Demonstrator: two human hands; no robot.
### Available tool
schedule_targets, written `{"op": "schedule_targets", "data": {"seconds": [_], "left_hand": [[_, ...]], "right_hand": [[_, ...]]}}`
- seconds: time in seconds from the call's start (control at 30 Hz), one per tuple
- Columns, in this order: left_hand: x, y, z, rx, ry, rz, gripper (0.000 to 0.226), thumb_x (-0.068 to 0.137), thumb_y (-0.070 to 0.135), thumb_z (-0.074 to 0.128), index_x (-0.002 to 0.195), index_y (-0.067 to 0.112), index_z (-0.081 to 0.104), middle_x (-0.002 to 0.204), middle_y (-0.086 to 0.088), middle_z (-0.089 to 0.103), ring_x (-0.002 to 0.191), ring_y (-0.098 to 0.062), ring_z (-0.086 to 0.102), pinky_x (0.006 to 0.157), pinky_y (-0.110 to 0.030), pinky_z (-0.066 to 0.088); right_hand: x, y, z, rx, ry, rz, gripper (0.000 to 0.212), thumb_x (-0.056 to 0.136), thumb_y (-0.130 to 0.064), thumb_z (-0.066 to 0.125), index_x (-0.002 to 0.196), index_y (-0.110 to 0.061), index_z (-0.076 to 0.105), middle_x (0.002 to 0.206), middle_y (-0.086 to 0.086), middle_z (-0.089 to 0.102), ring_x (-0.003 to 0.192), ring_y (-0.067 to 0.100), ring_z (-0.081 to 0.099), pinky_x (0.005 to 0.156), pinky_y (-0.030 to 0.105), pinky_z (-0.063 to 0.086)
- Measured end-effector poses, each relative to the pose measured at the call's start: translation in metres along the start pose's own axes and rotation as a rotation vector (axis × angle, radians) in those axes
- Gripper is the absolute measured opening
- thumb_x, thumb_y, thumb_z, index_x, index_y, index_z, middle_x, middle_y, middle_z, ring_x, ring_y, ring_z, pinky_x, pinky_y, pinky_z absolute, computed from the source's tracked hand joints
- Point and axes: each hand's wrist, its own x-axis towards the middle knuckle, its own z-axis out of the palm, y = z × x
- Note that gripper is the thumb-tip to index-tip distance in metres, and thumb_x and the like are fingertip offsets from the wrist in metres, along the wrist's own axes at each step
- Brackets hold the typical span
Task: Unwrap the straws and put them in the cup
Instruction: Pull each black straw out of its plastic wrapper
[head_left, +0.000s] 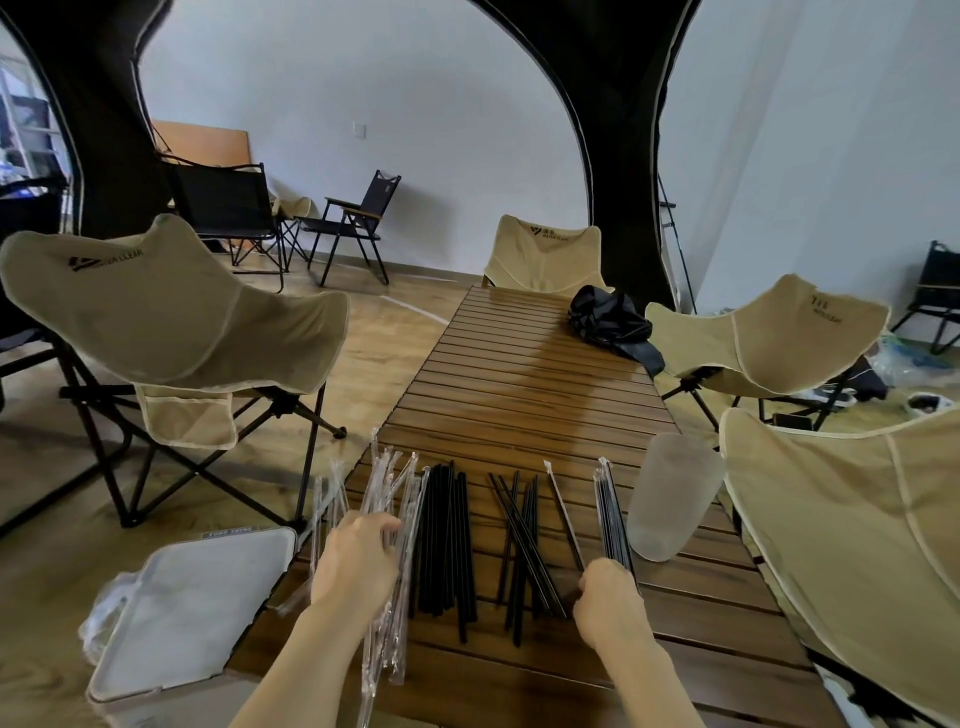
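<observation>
Straws (447, 540) bare, right hand (608, 603) hiding wrapped ends

Slatted table (524, 374), camp chairs (171, 312), black bag (608, 317)

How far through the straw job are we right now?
Many bare black straws lie unwrapped on the slatted wooden table. The left hand rests on clear empty wrappers; the right hand holds still-wrapped straws. The frosted plastic cup looks empty, so loading remains.
</observation>
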Motion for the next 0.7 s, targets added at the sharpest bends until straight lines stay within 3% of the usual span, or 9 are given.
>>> {"op": "schedule_targets", "data": {"seconds": [0.2,0.3,0.5,0.63,0.7], "left_hand": [[0.001,0.015,0.005,-0.025,-0.036,0.114,0.028,0.095,0.011,0.052,0.114,0.027,0.064,0.120,0.004,0.061,0.072,0.001,0.058,0.055,-0.007,0.044],[-0.001,0.022,0.010,-0.020,-0.048,0.173,0.026,0.095,0.013,0.054,0.111,0.029,0.065,0.122,0.007,0.061,0.083,0.000,0.060,0.059,-0.004,0.040],[-0.007,0.030,0.012,-0.025,-0.058,0.239,0.021,0.094,0.017,0.057,0.108,0.031,0.065,0.123,0.009,0.060,0.103,-0.006,0.060,0.080,-0.019,0.052],[-0.010,0.034,0.010,-0.034,-0.059,0.291,0.028,0.094,0.022,0.057,0.121,0.030,0.059,0.127,0.010,0.057,0.119,-0.008,0.051,0.095,-0.022,0.045],[-0.012,0.038,0.009,-0.041,-0.060,0.337,0.044,0.095,0.026,0.057,0.136,0.031,0.045,0.136,0.008,0.049,0.123,-0.008,0.047,0.098,-0.022,0.042]], "right_hand": [[0.004,0.001,0.001,0.006,0.008,0.022,0.027,0.090,-0.006,0.055,0.116,-0.011,0.055,0.120,0.007,0.053,0.105,0.020,0.057,0.087,0.024,0.047],[0.002,0.002,0.007,0.034,0.065,0.012,0.023,0.089,-0.006,0.056,0.112,-0.013,0.053,0.114,0.006,0.056,0.092,0.017,0.056,0.084,0.024,0.049],[-0.003,0.001,0.011,0.116,0.220,0.014,0.018,0.088,-0.013,0.060,0.104,-0.012,0.052,0.101,0.006,0.063,0.091,0.019,0.062,0.077,0.027,0.054],[-0.001,-0.005,0.006,0.200,0.311,-0.050,0.006,0.087,-0.017,0.060,0.091,-0.014,0.063,0.094,0.004,0.062,0.080,0.016,0.061,0.073,0.030,0.056],[0.001,-0.009,0.001,0.258,0.336,-0.132,0.008,0.089,-0.016,0.058,0.092,-0.013,0.065,0.094,0.003,0.061,0.076,0.012,0.059,0.074,0.025,0.054]]}}
